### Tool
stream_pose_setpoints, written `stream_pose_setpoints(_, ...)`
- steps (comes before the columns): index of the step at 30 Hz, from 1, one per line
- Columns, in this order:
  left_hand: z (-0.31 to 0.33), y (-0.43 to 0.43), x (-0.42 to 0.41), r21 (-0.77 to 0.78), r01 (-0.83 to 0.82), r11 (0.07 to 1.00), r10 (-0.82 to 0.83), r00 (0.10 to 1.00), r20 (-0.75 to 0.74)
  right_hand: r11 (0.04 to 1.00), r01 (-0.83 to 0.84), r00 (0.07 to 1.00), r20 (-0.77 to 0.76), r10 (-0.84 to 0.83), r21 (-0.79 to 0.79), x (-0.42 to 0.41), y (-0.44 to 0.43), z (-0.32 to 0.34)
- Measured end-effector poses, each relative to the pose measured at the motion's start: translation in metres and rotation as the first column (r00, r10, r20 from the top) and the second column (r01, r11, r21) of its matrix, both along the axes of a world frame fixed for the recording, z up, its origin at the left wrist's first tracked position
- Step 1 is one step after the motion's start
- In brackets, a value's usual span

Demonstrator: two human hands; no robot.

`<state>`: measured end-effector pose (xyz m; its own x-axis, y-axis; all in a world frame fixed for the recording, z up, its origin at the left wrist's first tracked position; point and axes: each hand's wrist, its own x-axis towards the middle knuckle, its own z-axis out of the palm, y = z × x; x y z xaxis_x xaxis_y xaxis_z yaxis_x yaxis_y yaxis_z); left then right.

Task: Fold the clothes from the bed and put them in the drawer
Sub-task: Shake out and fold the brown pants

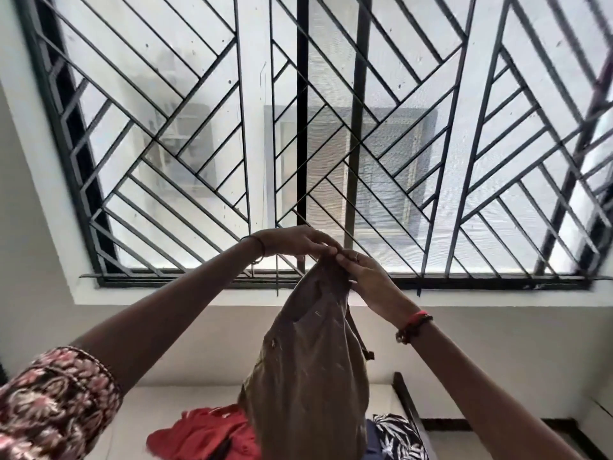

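Observation:
A brown garment (308, 366) hangs straight down in front of the window, held up high at its top edge. My left hand (295, 240) pinches that top edge from the left. My right hand (368, 277) grips the same edge from the right, the fingertips of both hands touching. A thin strap dangles on the garment's right side. Below lies the bed (139, 423) with a red garment (205, 436) and a black-and-white leaf-print garment (398, 436). The drawer is out of view.
A large window with a black diagonal metal grille (298, 127) fills the upper view, its sill (166, 293) just beyond my hands. A dark wooden bed frame (408, 403) runs along the right of the mattress. White wall lies under the sill.

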<state>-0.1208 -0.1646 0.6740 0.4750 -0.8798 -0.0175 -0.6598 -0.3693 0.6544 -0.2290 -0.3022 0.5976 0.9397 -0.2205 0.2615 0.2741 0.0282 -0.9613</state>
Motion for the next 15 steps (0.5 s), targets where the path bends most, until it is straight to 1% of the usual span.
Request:
stream_pose_setpoints(3,0.002,0.0,0.0,0.025,0.124,0.992,-0.124,0.992,-0.008,0.999,-0.002,1.0,-0.001,0.002,0.033,-0.005,-0.004,0.003)
stream_pose_setpoints(7,0.004,-0.008,-0.001,0.05,0.233,0.971,-0.238,0.965,0.112,0.999,-0.02,1.0,-0.008,0.02,-0.027,-0.012,-0.006,0.01)
stream_pose_setpoints(11,0.011,-0.019,-0.001,0.057,0.214,0.975,-0.221,0.956,0.195,0.994,0.027,0.998,0.064,-0.021,-0.105,-0.018,-0.01,0.015)
stream_pose_setpoints(13,0.015,-0.024,0.0,0.122,0.191,0.974,-0.218,0.935,0.279,0.989,0.088,0.993,0.089,-0.078,-0.119,-0.018,-0.01,0.017)
stream_pose_setpoints(15,0.02,-0.028,-0.001,0.226,0.143,0.964,-0.226,0.887,0.402,0.982,0.155,0.984,0.106,-0.143,-0.109,-0.017,-0.011,0.015)
